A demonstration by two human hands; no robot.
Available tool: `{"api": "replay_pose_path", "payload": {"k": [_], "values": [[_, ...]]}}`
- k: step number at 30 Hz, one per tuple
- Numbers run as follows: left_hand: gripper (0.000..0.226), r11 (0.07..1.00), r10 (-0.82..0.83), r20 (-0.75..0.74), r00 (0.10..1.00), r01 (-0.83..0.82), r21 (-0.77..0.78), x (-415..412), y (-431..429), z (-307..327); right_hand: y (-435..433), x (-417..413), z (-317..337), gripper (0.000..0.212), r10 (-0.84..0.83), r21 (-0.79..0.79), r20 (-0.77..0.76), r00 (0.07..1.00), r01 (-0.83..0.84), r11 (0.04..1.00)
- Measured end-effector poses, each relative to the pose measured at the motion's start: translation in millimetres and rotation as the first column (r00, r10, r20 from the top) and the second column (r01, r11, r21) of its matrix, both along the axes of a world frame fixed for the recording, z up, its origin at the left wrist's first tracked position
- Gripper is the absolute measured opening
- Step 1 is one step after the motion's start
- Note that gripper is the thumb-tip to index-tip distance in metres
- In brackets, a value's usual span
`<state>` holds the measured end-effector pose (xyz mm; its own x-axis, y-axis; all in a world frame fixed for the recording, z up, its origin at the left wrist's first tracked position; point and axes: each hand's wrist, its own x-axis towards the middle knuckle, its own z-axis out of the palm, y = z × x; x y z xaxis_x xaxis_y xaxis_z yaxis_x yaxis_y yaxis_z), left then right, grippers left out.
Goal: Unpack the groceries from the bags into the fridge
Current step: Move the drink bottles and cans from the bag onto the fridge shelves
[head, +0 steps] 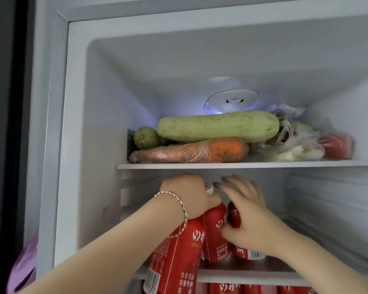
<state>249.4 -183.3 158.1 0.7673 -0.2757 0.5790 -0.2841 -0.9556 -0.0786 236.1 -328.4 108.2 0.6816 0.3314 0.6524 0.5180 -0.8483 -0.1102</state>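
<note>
- Front bottle [176,257]: red, tilted, nearest me, under the wrist with the bracelet [184,211]. It crosses the front edge of the shelf [253,276] and I cannot tell what carries it. My main worry is that it tips outward and drops if that wrist lifts.
- Left hand [187,196]: fingers curled round the white-capped neck of the middle bottle [215,230], which stands on the shelf. A neck-only hold lets the base swing and knock its neighbours.
- Right hand [249,219]: fingers spread and blurred, palm over the third bottle [235,217], thumb against the middle one. It closes on nothing, so I judge it would only steady a toppling bottle, not catch it.
- Clearance: the knuckles sit just beneath the upper shelf [242,165]. A bottle lifted here could strike it.
- Upper shelf load: a gourd [217,126] lies on a wrapped carrot [200,152] beside bags [295,145]. A jolt from below could roll the gourd forward.
- Lower row [253,289]: more red bottles below, in the path of anything that falls.
</note>
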Motion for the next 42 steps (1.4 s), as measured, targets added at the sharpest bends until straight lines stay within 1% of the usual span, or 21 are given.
{"api": "replay_pose_path", "payload": {"k": [2, 7, 13, 16, 18, 21, 22, 23, 24, 25, 26, 27, 28, 30, 32, 33, 35, 37, 38, 40, 42], "values": [[0.040, 1.000, -0.020, -0.027, 0.999, 0.020, -0.016, 0.9, -1.3, 1.2, 10.0, -6.5, 3.1, 0.087, 0.076, -0.020, -0.074, 0.994, -0.078, 0.997], [0.049, 0.998, -0.047, -0.071, 0.996, 0.043, -0.051, 2.1, 2.3, 2.9, 22.5, 6.1, -2.3, 0.106, 0.191, 0.152, -0.092, 0.977, -0.176, 0.973], [0.053, 0.980, -0.016, 0.074, 0.997, 0.031, -0.197, -17.6, 14.9, 1.1, 32.6, 12.9, -13.1, 0.093, 0.061, 0.228, 0.055, 0.997, -0.072, 0.971], [0.049, 0.975, 0.016, 0.200, 0.980, 0.028, -0.219, -32.1, 17.9, -9.0, 33.7, 15.6, -9.9, 0.085, 0.003, 0.155, 0.045, 0.999, -0.010, 0.988], [0.046, 0.971, 0.013, 0.288, 0.957, 0.058, -0.233, -41.5, 17.9, -14.3, 34.1, 15.8, -10.9, 0.082, -0.092, 0.092, 0.075, 0.993, 0.085, 0.992], [0.045, 0.949, 0.012, 0.396, 0.918, 0.114, -0.293, -48.9, 18.9, -11.4, 34.6, 12.8, -17.9, 0.087, -0.214, 0.063, 0.118, 0.970, 0.208, 0.976], [0.044, 0.941, 0.008, 0.432, 0.902, 0.139, -0.307, -50.3, 19.5, -9.2, 34.0, 6.8, -19.7, 0.090, -0.170, 0.074, 0.111, 0.979, 0.163, 0.984], [0.044, 0.932, -0.001, 0.463, 0.887, 0.168, -0.321, -51.0, 20.0, -7.5, 33.0, -1.4, -20.2, 0.094, -0.061, 0.101, 0.090, 0.994, 0.052, 0.994], [0.043, 0.921, -0.012, 0.480, 0.877, 0.197, -0.337, -52.0, 19.8, -6.0, 31.7, -11.5, -20.4, 0.099, 0.111, 0.137, 0.044, 0.993, -0.116, 0.984], [0.043, 0.909, -0.023, 0.492, 0.870, 0.223, -0.352, -52.4, 19.5, -5.9, 31.8, -23.3, -20.1, 0.103, 0.303, 0.179, -0.052, 0.951, -0.290, 0.940], [0.044, 0.897, -0.031, 0.499, 0.866, 0.245, -0.368, -52.8, 18.9, -6.5, 33.3, -33.5, -20.1, 0.106, 0.450, 0.228, -0.172, 0.876, -0.409, 0.884], [0.044, 0.885, -0.035, 0.504, 0.863, 0.262, -0.386, -52.1, 18.2, -7.9, 36.0, -39.4, -21.2, 0.107, 0.533, 0.283, -0.259, 0.806, -0.464, 0.839], [0.043, 0.868, -0.036, 0.507, 0.861, 0.279, -0.411, -51.4, 16.9, -9.1, 39.4, -40.4, -23.1, 0.105, 0.563, 0.329, -0.271, 0.781, -0.474, 0.817], [0.042, 0.834, -0.046, 0.518, 0.854, 0.318, -0.450, -47.3, 14.8, -12.3, 47.9, -32.8, -25.3, 0.095, 0.515, 0.384, -0.159, 0.842, -0.428, 0.818], [0.040, 0.839, -0.071, 0.569, 0.819, 0.358, -0.411, -43.8, 13.9, -13.0, 54.5, -22.3, -24.2, 0.086, 0.437, 0.423, -0.051, 0.898, -0.377, 0.824], [0.033, 0.869, -0.085, 0.613, 0.785, 0.360, -0.340, -43.1, 14.9, -12.4, 56.7, -18.1, -23.7, 0.084, 0.412, 0.433, -0.030, 0.911, -0.359, 0.826], [0.023, 0.950, -0.076, 0.654, 0.752, 0.254, -0.182, -42.0, 18.0, -10.3, 62.1, -12.6, -24.1, 0.081, 0.390, 0.443, -0.023, 0.921, -0.340, 0.830], [0.034, 0.986, -0.036, 0.650, 0.759, 0.132, -0.099, -39.2, 23.4, -14.6, 69.5, -9.9, -26.0, 0.091, 0.394, 0.449, -0.027, 0.919, -0.341, 0.826], [0.039, 0.991, -0.040, 0.645, 0.763, 0.114, -0.073, -38.1, 26.9, -19.0, 73.5, -8.6, -27.8, 0.094, 0.387, 0.453, -0.037, 0.922, -0.329, 0.828], [0.031, 0.994, -0.005, 0.607, 0.795, 0.071, -0.086, -39.8, 33.1, -29.4, 79.7, -4.1, -32.2, 0.088, 0.349, 0.472, -0.073, 0.934, -0.276, 0.837], [0.033, 0.988, 0.037, 0.492, 0.870, 0.041, -0.146, -42.8, 36.0, -38.6, 83.1, 2.0, -35.7, 0.083, 0.304, 0.483, -0.113, 0.946, -0.215, 0.849]]}}
